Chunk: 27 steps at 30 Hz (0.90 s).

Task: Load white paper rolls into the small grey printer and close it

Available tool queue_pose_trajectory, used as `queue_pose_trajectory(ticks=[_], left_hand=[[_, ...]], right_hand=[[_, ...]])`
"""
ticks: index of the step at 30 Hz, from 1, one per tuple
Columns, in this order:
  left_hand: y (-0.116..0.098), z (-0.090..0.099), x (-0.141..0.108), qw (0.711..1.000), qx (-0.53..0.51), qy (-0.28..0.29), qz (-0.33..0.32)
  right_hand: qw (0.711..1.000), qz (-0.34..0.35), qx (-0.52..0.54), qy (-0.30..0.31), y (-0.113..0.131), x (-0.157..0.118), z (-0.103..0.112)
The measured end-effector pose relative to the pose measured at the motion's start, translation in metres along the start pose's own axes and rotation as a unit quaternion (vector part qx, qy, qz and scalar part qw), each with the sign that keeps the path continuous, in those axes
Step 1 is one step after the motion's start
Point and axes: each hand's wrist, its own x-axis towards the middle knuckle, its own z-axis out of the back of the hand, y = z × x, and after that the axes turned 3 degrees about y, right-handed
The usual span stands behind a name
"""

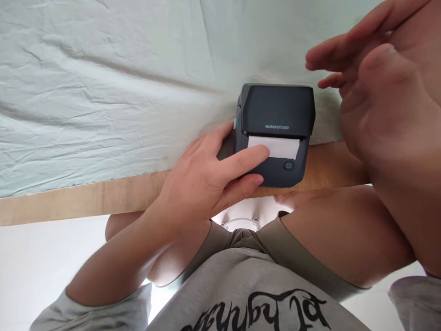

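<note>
By the left hand (196,172) the NIIMBOT label printer (279,108) is gripped, the right hand (382,87) being open; label paper (285,148) is out, not detached.

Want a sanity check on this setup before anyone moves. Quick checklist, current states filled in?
1. Left hand on the printer: ok, it is at the left side, fingers reaching over the front.
2. Right hand free: ok, apart from the printer, fingers open, nothing seen in it.
3. Top cover down: ok, looks closed.
4. Paper strip uncovered: not ok, a left fingertip overlaps its left part.
5. Printer well back from the table's wooden edge: not ok, its front appears right by it.
6. Power on: cannot tell, the power button shows no clear light.
</note>
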Motion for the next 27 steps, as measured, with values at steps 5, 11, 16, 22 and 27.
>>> queue_pose_trajectory(ticks=[5,11,16,22,27], left_hand=[[0.001,-0.003,-0.002,1.0,-0.012,-0.012,-0.013],[0.002,-0.003,-0.004,1.0,-0.021,-0.016,0.006],[0.0,-0.001,-0.003,0.999,-0.019,-0.001,0.026],[0.001,-0.001,0.001,0.999,-0.012,-0.015,0.031],[-0.001,0.0,0.005,0.997,-0.049,0.001,0.063]], right_hand=[[0.997,0.016,0.028,0.069,0.001,-0.001,-0.003],[0.983,-0.049,-0.025,0.176,0.006,0.0,0.006],[0.975,-0.071,-0.029,0.206,0.012,0.007,0.01],[0.97,-0.063,-0.034,0.234,0.014,0.016,0.009],[0.98,-0.055,-0.031,0.189,0.009,0.004,0.002]])
